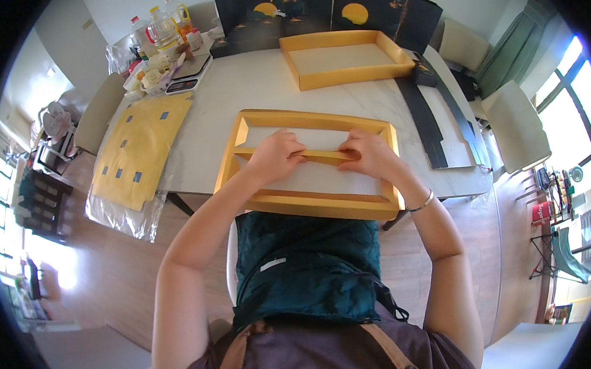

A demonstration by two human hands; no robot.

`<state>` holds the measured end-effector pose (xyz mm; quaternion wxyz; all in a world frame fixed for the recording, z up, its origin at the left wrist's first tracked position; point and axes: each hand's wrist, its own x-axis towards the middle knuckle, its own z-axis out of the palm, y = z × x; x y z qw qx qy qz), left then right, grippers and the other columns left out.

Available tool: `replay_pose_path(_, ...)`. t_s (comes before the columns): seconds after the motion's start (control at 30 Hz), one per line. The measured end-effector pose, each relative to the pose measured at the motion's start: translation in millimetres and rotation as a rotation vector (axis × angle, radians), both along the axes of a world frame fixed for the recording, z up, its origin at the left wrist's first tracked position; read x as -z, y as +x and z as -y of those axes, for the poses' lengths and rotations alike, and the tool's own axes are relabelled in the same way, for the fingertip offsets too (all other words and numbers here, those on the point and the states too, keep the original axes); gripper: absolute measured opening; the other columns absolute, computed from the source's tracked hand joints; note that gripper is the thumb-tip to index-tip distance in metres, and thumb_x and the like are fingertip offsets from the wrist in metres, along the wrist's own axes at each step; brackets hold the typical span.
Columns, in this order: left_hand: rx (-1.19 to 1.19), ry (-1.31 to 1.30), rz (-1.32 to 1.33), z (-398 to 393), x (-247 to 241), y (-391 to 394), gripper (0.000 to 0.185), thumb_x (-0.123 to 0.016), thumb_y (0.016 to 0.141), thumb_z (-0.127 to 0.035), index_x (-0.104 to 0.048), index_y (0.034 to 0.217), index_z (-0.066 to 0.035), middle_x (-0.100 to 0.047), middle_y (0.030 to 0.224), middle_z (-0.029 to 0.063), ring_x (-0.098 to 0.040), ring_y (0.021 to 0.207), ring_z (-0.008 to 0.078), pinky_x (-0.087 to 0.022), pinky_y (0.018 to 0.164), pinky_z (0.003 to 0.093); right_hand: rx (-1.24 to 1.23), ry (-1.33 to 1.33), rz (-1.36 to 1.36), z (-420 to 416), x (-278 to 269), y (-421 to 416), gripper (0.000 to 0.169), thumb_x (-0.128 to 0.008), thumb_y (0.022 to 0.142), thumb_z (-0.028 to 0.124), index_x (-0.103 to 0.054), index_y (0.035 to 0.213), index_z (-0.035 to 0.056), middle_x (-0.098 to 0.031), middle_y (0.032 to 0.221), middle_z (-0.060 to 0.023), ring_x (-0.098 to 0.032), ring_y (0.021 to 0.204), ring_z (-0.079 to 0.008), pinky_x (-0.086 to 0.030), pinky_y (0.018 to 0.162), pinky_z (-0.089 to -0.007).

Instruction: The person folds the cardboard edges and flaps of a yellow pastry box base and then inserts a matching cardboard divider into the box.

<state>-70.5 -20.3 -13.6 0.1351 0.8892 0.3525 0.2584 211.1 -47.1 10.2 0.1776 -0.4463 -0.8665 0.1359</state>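
A shallow yellow cardboard tray (pixel 322 211) with a white bottom lies at the table's near edge, in front of my body. Across its inside runs a narrow folded yellow cardboard strip (pixel 324 157). My left hand (pixel 279 155) pinches the strip left of its middle, and my right hand (pixel 366 153) pinches it further right, a bracelet on that wrist. Part of the strip shows between the two hands; its right end is hidden by my right hand. Another yellow cardboard tray (pixel 355 76) lies farther back on the table.
Yellow cardboard sheets (pixel 138 147) with cut-outs lie on clear plastic at the left. Behind them are a digital scale (pixel 182 86), a basket of food and oil bottles (pixel 162 31). Dark printed bags (pixel 311 13) stand at the back. Black card pieces (pixel 423 127) lie right on the white table (pixel 212 133).
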Motion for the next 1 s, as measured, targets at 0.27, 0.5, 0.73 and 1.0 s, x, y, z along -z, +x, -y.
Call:
replay_pose_path(0.27, 0.105, 0.097, 0.047, -4.4, 3.0, 20.6, 0.020, -0.081, 0.078, -0.015, -0.075, 0.094, -0.004, -0.066, 0.086, 0.0102, -0.063, 0.091, 0.0316, -0.052, 0.077, 0.0433, 0.010, 0.001, -0.056, 6.2, 10.1, 21.2, 0.033, -0.081, 0.081, 0.026, -0.075, 0.102, 0.0014, -0.064, 0.099, -0.0129, -0.064, 0.097, -0.0311, -0.053, 0.084, -0.0395)
replay_pose_path(0.5, 0.190, 0.029, 0.169, -5.1, 15.4, 70.9, 0.021, -0.082, 0.078, -0.016, -0.074, 0.093, -0.003, -0.067, 0.087, 0.0120, -0.063, 0.090, 0.0332, -0.052, 0.079, 0.0434, 0.030, 0.021, -0.138, -1.5, 18.5, 18.6, 0.024, -0.079, 0.080, 0.024, -0.075, 0.091, 0.0037, -0.065, 0.087, -0.0113, -0.065, 0.093, -0.0323, -0.052, 0.084, -0.0417)
replay_pose_path(0.73, 0.179, 0.000, 0.101, -17.6, 12.5, 49.8, 0.019, -0.080, 0.078, -0.016, -0.075, 0.093, -0.004, -0.067, 0.088, 0.0125, -0.063, 0.092, 0.0337, -0.052, 0.081, 0.0433, 0.001, 0.150, 0.063, 1.7, 14.5, 35.3, 0.026, -0.080, 0.078, 0.029, -0.073, 0.088, 0.0060, -0.065, 0.087, -0.0088, -0.065, 0.091, -0.0302, -0.046, 0.093, -0.0442)
replay_pose_path(1.0, 0.030, -0.065, 0.078, -2.6, 5.7, 45.5, 0.017, -0.076, 0.079, -0.016, -0.074, 0.090, -0.004, -0.066, 0.087, 0.0129, -0.062, 0.091, 0.0346, -0.052, 0.081, 0.0440, 0.707, 0.181, 0.004, 51.1, 1.1, 19.7, 0.050, -0.081, 0.081, 0.042, -0.063, 0.103, 0.0014, -0.070, 0.097, -0.0178, -0.068, 0.094, -0.0402, -0.054, 0.083, -0.0479)
